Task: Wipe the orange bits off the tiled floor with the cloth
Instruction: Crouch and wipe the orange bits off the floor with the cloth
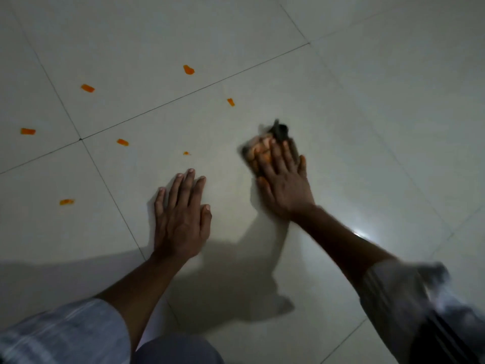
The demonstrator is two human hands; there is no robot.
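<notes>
Several orange bits lie scattered on the pale tiled floor (262,35), among them one at the back (188,70), one at the far left (28,131) and a tiny one (186,153) just beyond my left hand. My left hand (181,216) rests flat on the floor with its fingers straight. To its right, my right hand (282,177) presses a small dark cloth (279,131) against the tile with straight fingers. The cloth is blurred, with an orange patch (262,152) beside my fingers. Most of the cloth is hidden under the hand.
Dark grout lines (194,91) cross the floor and meet at a corner (80,139) on the left. My arms cast shadows on the tile in front of me. A bright glare spot (360,232) shows beside my right forearm. My knee (178,349) shows at the bottom edge.
</notes>
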